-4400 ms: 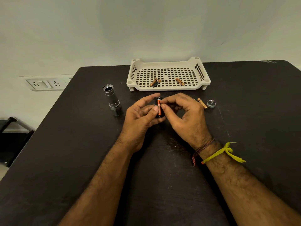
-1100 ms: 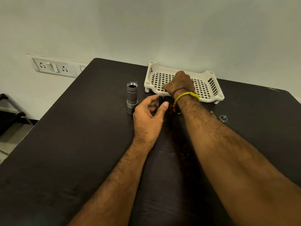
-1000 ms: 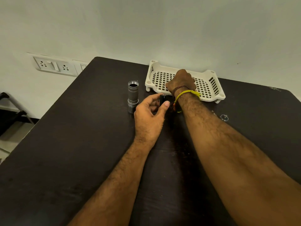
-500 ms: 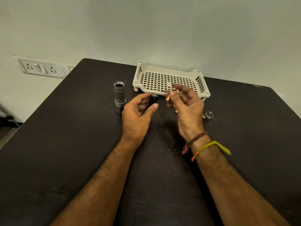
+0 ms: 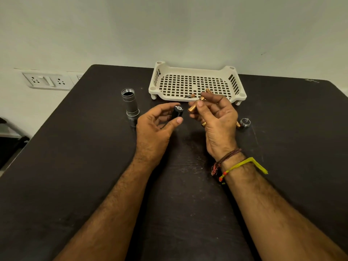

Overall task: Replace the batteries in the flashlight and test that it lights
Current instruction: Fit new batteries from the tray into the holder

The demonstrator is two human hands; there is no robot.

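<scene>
Left hand (image 5: 154, 129) grips the battery holder (image 5: 178, 113); right hand (image 5: 216, 121) pinches batteries (image 5: 194, 105) beside it.

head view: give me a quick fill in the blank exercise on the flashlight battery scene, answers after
1. The left hand holds the black battery ____.
2. The right hand pinches copper ____.
3. The silver flashlight body stands ____ on the table.
4. One battery lies in the white ____.

Missing words: holder; batteries; upright; tray
</scene>
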